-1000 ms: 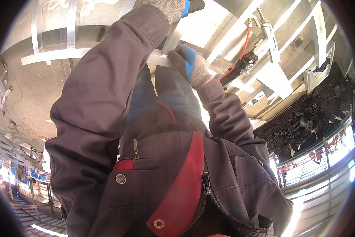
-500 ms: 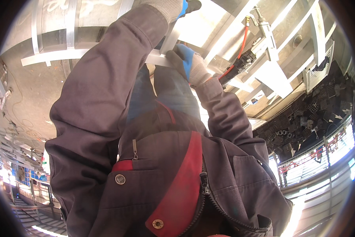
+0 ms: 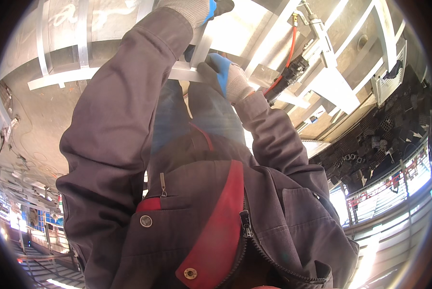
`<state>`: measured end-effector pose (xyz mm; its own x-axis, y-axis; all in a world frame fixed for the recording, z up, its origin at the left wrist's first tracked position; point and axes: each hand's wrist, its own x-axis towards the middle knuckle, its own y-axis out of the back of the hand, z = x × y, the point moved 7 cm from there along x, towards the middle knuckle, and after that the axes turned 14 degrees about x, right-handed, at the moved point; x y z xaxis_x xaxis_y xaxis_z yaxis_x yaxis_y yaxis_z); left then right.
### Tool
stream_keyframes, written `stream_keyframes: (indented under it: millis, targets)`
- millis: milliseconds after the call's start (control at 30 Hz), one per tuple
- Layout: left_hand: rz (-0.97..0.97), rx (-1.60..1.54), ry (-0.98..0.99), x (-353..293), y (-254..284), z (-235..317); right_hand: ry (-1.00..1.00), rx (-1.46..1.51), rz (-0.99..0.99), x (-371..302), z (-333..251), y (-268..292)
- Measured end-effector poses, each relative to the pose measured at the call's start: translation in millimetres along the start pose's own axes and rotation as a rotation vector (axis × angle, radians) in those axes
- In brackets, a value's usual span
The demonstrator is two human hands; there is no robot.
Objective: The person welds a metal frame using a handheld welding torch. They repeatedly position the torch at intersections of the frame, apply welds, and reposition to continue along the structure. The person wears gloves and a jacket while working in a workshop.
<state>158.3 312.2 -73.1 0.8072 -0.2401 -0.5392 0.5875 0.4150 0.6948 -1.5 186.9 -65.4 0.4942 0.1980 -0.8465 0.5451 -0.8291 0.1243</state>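
Both my hands wear knit gloves with blue and dark grey coating. My left hand (image 3: 196,10) is at the top edge, above a short flat metal crossbar (image 3: 202,48); one dark fingertip points right, and the other fingers are cut off or hidden. Lower and to the right, my right hand (image 3: 225,76) is closed around the near flat metal strip (image 3: 184,73), next to the foot of that crossbar. The strip is pale and slightly curved in this view, and it runs left beneath my left forearm. My fingers hide its right part.
Right of my right hand lies a black-handled tool (image 3: 293,72) with a red hose (image 3: 291,43), beside a metal clamp-like fitting (image 3: 317,29). More metal bars (image 3: 83,36) cross the frame at left. Dark piled profile pieces (image 3: 379,139) are at far right, with a railing beyond.
The whole view has tilted slightly, shifting the frame and tool a little in the picture. Both hands stay at about the same places on the frame.
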Motion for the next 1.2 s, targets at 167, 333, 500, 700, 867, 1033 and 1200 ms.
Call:
stream_keyframes:
  millis: [167,333,500,700,867,1033,1200]
  targets:
    - [-0.009,0.007,-0.004,4.9,-2.1,-1.0,0.002,-0.024,0.001,0.0,0.0,0.2]
    - [-0.017,0.016,-0.009,5.3,-4.7,-0.9,0.023,-0.019,0.012,-1.1,-5.7,0.0]
    - [-0.017,0.029,-0.02,12.4,-9.6,-5.3,0.058,-0.037,0.032,3.0,7.0,0.3]
    - [-0.002,-0.009,-0.078,4.9,1.9,-7.1,0.192,-0.183,0.089,10.8,43.1,-7.4]
    - [-0.102,0.046,-0.035,-1.9,22.6,3.8,0.236,-0.112,0.115,3.4,23.4,-1.1]
    - [-0.216,0.04,0.011,4.6,26.5,6.9,0.122,-0.077,0.052,-4.3,-6.5,7.2]
    - [-0.228,-0.008,-0.012,5.8,19.9,5.7,0.108,-0.071,0.0,-3.7,-5.0,2.9]
